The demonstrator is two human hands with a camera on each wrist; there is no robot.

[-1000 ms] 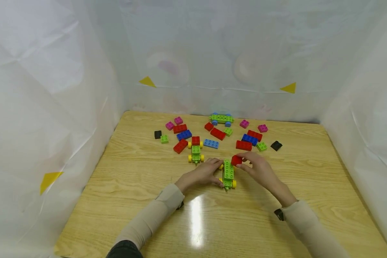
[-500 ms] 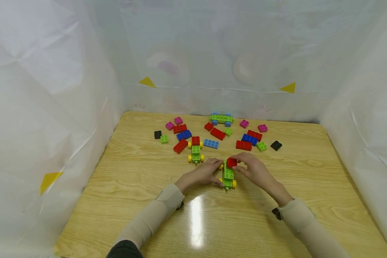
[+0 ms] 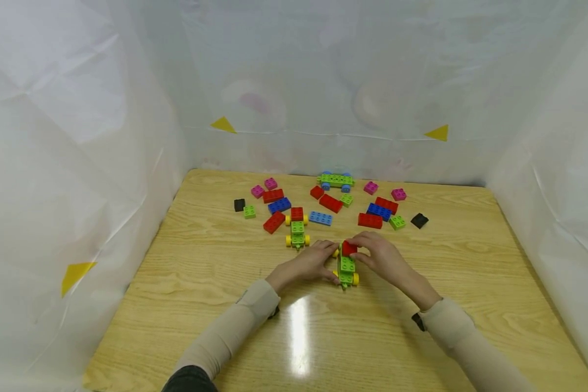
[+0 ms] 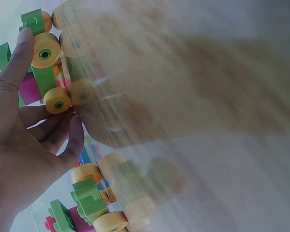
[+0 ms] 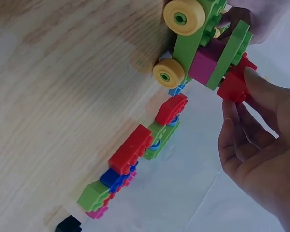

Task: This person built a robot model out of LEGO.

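A toy car (image 3: 346,279) with a green base and yellow wheels stands in front of me. In the right wrist view a magenta brick (image 5: 205,63) sits on its base, under a long green brick (image 5: 230,54). My left hand (image 3: 310,263) grips the car's left side, thumb and fingers at the wheels in the left wrist view. My right hand (image 3: 383,259) pinches a red brick (image 3: 349,249) at the far end of the green brick's top. Whether the red brick is fully pressed down I cannot tell.
A second yellow-wheeled car (image 3: 298,228) with a red brick on top stands farther left. A green base with blue wheels (image 3: 336,180) lies at the back. Loose bricks surround it, including a light blue brick (image 3: 320,218), a red brick (image 3: 370,220) and a black piece (image 3: 419,220).
My right hand has moved left with the red brick, from beside the car onto the far end of its green top brick. The left hand keeps its place on the car.
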